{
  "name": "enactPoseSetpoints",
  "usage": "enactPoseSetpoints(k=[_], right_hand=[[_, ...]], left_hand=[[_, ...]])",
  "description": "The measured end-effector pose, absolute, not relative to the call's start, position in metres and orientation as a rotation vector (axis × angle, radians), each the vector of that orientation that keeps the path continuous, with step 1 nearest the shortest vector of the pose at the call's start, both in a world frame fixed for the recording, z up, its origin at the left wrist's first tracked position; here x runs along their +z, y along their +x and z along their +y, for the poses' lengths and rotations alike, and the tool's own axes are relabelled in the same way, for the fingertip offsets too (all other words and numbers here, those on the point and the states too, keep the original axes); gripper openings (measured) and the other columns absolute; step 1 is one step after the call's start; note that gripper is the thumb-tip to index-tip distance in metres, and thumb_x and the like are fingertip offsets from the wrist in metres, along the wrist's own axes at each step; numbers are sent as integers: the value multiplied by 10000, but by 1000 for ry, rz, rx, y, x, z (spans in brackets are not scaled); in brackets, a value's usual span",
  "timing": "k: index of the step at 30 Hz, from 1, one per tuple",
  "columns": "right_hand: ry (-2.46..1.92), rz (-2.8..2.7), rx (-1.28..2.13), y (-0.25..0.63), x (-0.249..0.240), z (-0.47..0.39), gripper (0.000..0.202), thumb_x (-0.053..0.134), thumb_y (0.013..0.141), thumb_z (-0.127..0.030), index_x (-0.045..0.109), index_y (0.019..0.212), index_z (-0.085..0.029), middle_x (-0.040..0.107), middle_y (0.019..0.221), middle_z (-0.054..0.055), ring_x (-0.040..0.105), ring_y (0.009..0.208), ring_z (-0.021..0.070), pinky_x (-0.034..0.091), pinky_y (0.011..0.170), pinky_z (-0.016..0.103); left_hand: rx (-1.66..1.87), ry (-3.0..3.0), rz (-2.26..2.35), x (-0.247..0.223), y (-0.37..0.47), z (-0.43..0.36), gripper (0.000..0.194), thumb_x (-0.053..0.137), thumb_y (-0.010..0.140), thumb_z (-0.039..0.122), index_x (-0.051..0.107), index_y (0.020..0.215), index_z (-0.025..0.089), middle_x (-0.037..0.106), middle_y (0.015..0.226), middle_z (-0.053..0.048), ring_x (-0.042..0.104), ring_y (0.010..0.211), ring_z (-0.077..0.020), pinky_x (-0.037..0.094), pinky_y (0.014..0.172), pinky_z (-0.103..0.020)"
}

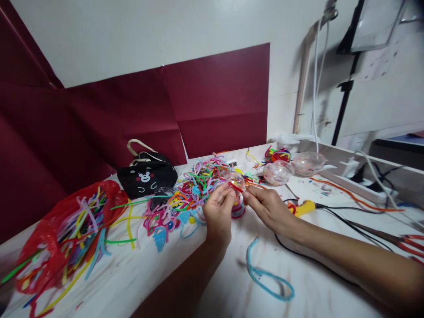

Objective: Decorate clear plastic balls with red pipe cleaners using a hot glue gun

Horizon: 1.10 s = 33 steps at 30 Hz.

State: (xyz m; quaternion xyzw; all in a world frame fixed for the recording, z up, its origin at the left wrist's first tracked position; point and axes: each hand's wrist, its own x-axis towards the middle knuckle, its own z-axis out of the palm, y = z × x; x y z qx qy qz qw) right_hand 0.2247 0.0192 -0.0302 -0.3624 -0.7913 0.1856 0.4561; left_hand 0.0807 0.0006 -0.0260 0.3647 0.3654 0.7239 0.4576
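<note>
A short red pipe cleaner (235, 187) spans the gap between my two hands. My left hand (218, 210) pinches its left end, and the fingertips of my right hand (266, 207) close on the right end. Just behind it shows a clear rounded plastic piece (237, 178); whether my hands touch it I cannot tell. A tangled heap of bent, coloured pipe cleaners (195, 185) lies beyond and left of my left hand. Nearer to me, a light-blue looped pipe cleaner (268, 276) rests on the white table (232, 282).
On the left, a red plastic bag (31, 265) spills straight pipe cleaners. Behind stands a black pouch (147, 176) with a bear face. To the right are clear plastic balls (278, 172), a yellow-handled tool (303, 208) with black cable, red-handled scissors (404, 240) and a power strip (361, 187).
</note>
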Motion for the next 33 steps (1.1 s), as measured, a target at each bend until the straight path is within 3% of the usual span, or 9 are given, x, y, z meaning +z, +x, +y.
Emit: enactPoseSetpoints(k=[11, 15, 23, 33], right_hand=[[-899, -1921, 476, 221, -33, 16, 421, 396, 1062, -457, 460, 701, -250, 510, 600, -29, 484, 547, 147, 353, 569, 284], [-898, -1905, 469, 219, -35, 15, 432, 401, 1058, -459, 399, 678, -255, 508, 591, -30, 464, 532, 138, 310, 541, 283], [-901, -1912, 478, 217, -35, 14, 477, 378, 1077, -519, 434, 686, -251, 544, 593, -22, 472, 526, 139, 323, 533, 283], [-924, -1926, 466, 217, -39, 13, 451, 383, 1075, -471, 424, 683, -251, 543, 603, -17, 480, 537, 143, 321, 539, 284]], left_hand=[[1780, 926, 935, -30, 81, 2, 497, 949, 649, 377, 787, 1049, 130, 820, 961, -131, 780, 858, -250, 614, 814, -384], [1776, 935, 944, -30, 80, 1, 494, 946, 656, 379, 784, 1052, 132, 823, 948, -123, 781, 843, -231, 612, 796, -354], [1777, 926, 964, -29, 81, 0, 452, 945, 657, 371, 790, 1012, 139, 814, 903, -102, 773, 810, -204, 601, 752, -310], [1780, 907, 964, -29, 82, 0, 473, 957, 626, 379, 786, 992, 133, 812, 876, -99, 736, 731, -167, 581, 711, -293]])
